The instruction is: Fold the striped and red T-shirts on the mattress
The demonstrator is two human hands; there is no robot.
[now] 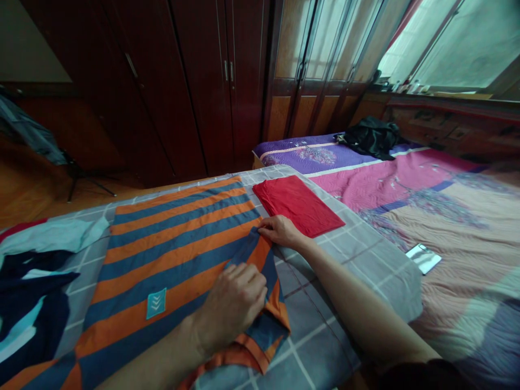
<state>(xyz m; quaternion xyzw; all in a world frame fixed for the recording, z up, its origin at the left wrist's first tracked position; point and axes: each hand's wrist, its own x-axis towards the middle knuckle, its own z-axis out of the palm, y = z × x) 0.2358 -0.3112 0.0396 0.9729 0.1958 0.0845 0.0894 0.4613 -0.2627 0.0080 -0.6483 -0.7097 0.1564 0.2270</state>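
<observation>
An orange and blue-grey striped shirt (174, 254) lies spread on a grey checked cloth, with a small turquoise chevron patch on its front. My right hand (280, 230) pinches the shirt at its far right edge, where the sleeve side is turned inward. Closer to me, my left hand (238, 290) is closed over the cloth near the sleeve and neck; its fingertips are hidden beneath it. The sleeve's cuff and the orange collar stick out to the right of my left wrist. Just beyond my right hand rests a folded red garment (298, 206).
White and navy clothes (36, 287) are heaped at the left. To the right is a bed (459, 216) with a patchwork cover, a phone (423, 258) and a black bundle (369, 136). Dark wardrobes (203, 81) stand behind. A tripod (77, 176) is at the far left.
</observation>
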